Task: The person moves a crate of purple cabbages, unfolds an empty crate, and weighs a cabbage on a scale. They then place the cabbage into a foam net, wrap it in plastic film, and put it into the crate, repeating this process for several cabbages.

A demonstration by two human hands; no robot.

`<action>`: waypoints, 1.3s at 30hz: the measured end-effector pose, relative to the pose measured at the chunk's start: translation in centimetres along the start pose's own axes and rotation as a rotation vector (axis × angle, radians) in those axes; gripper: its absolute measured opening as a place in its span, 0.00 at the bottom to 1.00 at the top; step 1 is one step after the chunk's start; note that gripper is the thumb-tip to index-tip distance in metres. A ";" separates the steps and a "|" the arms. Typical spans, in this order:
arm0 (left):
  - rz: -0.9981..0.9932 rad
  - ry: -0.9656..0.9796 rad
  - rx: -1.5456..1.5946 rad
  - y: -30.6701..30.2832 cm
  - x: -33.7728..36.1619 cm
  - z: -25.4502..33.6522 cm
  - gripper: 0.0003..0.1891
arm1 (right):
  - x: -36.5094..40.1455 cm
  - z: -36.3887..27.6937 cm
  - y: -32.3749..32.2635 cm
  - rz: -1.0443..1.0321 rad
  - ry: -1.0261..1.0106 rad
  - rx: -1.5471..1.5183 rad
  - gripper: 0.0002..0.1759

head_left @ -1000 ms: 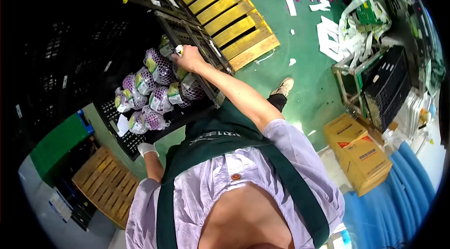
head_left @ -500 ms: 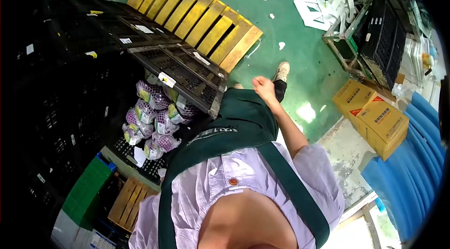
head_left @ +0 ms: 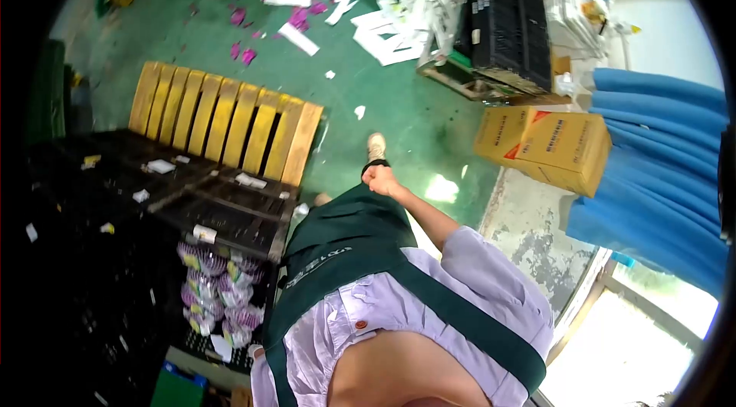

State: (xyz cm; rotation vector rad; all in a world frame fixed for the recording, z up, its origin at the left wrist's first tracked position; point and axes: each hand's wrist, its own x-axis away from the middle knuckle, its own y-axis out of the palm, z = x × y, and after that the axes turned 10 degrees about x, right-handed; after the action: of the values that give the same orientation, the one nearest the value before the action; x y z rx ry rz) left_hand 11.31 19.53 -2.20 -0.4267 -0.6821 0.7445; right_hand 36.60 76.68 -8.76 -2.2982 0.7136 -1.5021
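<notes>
Rounded produce packs (head_left: 236, 292) are wrapped in purple netting and clear film, with yellow-green patches, and are stacked inside a black plastic crate (head_left: 222, 211) at the near left. The hands are held apart. The right hand (head_left: 379, 178), curled into a loose fist before the dark green apron (head_left: 353, 223), is well apart from the packs; the left hand is hidden, so its state cannot be told. White lettering on the apron and dark print on the cardboard carton (head_left: 563, 142) cannot be read.
</notes>
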 end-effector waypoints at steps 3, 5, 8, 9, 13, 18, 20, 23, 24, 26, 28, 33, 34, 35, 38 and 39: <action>0.276 0.535 -0.569 5.8 4.5 4.6 0.20 | -0.6 3.0 -4.6 0.114 -0.100 0.114 0.10; 0.408 0.973 -0.592 11.5 9.6 9.7 0.20 | -1.2 4.4 -8.2 0.153 -0.076 0.154 0.11; 0.054 1.274 -0.211 20.6 21.5 16.5 0.20 | -2.3 7.2 -14.1 0.203 -0.038 0.029 0.12; -0.128 1.268 -0.060 23.9 25.5 17.9 0.18 | -3.0 8.3 -15.8 0.253 -0.017 0.053 0.12; -0.671 1.396 0.011 35.5 38.9 19.9 0.13 | -5.8 12.2 -23.4 0.326 0.084 -0.017 0.11; -1.097 1.478 -0.221 45.4 50.0 16.3 0.13 | -9.3 14.6 -34.2 0.430 0.217 -0.177 0.11; -1.263 1.262 -0.198 50.2 51.6 15.4 0.13 | -10.5 14.6 -38.1 0.503 0.223 -0.232 0.10; -1.370 0.994 -0.281 57.3 56.0 16.2 0.12 | -14.0 15.9 -42.5 0.574 0.248 -0.285 0.09; -1.378 0.995 -0.285 60.4 57.4 16.3 0.12 | -15.1 16.3 -44.1 0.577 0.256 -0.289 0.09; -1.450 1.035 -0.484 66.7 61.1 17.6 0.12 | -17.0 16.7 -46.1 0.648 0.302 -0.374 0.09; -1.527 1.165 -0.608 70.2 68.5 19.6 0.12 | -17.7 16.5 -48.3 0.632 0.400 -0.408 0.09; -1.845 1.245 -0.736 77.7 86.0 20.9 0.12 | -18.9 17.9 -51.6 0.737 0.517 -0.452 0.09; -1.927 1.234 -0.745 79.0 88.8 20.2 0.12 | -18.5 17.4 -53.2 0.714 0.588 -0.512 0.12; -1.971 1.342 -0.781 79.8 92.0 19.4 0.13 | -18.6 17.3 -54.2 0.785 0.621 -0.441 0.13; -2.120 1.594 -0.869 79.7 101.5 15.8 0.15 | -19.5 18.8 -57.3 0.863 0.698 -0.414 0.19; -2.205 1.624 -0.905 79.2 104.2 14.2 0.14 | -20.3 19.6 -58.0 0.901 0.739 -0.399 0.21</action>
State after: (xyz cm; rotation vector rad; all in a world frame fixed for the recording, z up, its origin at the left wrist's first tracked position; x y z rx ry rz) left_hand 20.21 150.70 4.96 -0.5901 0.4148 -1.9765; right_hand 61.74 135.79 -3.00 -1.1631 2.0349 -1.7475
